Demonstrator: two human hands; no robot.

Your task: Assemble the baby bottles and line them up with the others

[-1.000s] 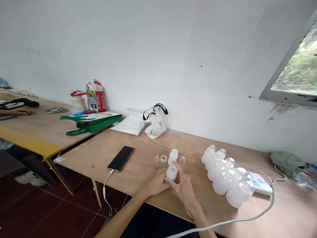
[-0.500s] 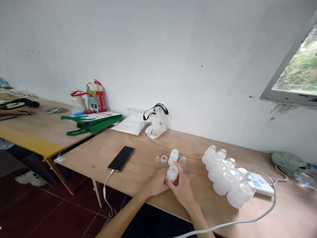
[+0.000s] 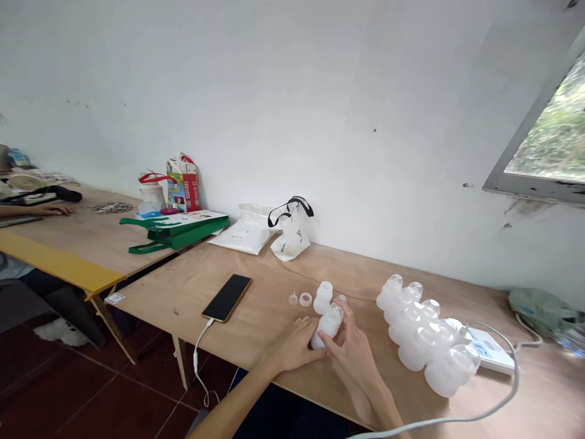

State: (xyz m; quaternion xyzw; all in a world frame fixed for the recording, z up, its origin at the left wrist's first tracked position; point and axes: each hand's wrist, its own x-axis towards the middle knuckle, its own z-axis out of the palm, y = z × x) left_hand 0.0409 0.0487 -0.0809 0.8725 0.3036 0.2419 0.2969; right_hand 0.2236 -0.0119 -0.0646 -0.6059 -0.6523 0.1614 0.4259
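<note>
A small frosted white baby bottle [image 3: 325,332] with a clear domed cap stands tilted at the table's front, between my two hands. My left hand [image 3: 297,342] is closed around its left side, low down. On the other side, my right hand [image 3: 351,341] grips the bottle, thumb in front and fingertips near the cap. Just behind is an uncapped bottle body [image 3: 323,297]. Left of that lie a white collar ring [image 3: 300,299] and a clear silicone nipple [image 3: 293,299]. Another clear cap [image 3: 342,299] is partly hidden behind my right fingers.
Several capped bottles [image 3: 418,341] stand in rows to the right, beside a white power strip [image 3: 491,350] whose cable [image 3: 498,402] loops over the table. A charging phone [image 3: 227,297] lies left. White bags [image 3: 292,235] sit against the wall; a co-worker's hand [image 3: 57,209] rests far left.
The held bottle now leans to the right and shows more of its body. My right fingers have shifted along its cap side. The camera view has moved slightly.
</note>
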